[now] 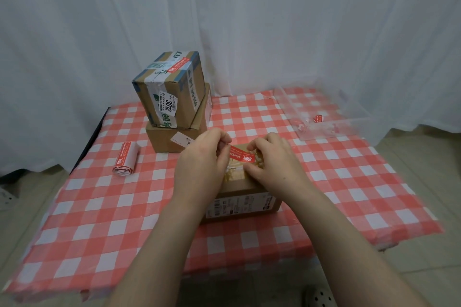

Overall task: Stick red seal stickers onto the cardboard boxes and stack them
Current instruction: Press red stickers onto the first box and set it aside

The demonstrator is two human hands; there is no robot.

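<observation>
A cardboard box (245, 203) lies in the middle of the checked table, a shipping label on its near side. Over its taped top stretches a red seal sticker (242, 155). My left hand (203, 163) pinches the sticker's left end, and my right hand (273, 161) pinches its right end, the thumb low on the box top. Both hands hide much of the box top. At the back left, two boxes stand stacked: a taped box (172, 87) bearing a red sticker sits on a flatter box (164, 138).
A roll of red seal stickers (126, 158) lies at the left of the table (99, 219). A clear plastic tray (324, 112) with sticker scraps stands at the back right. White curtains hang behind. A shoe (319, 298) shows at the bottom edge.
</observation>
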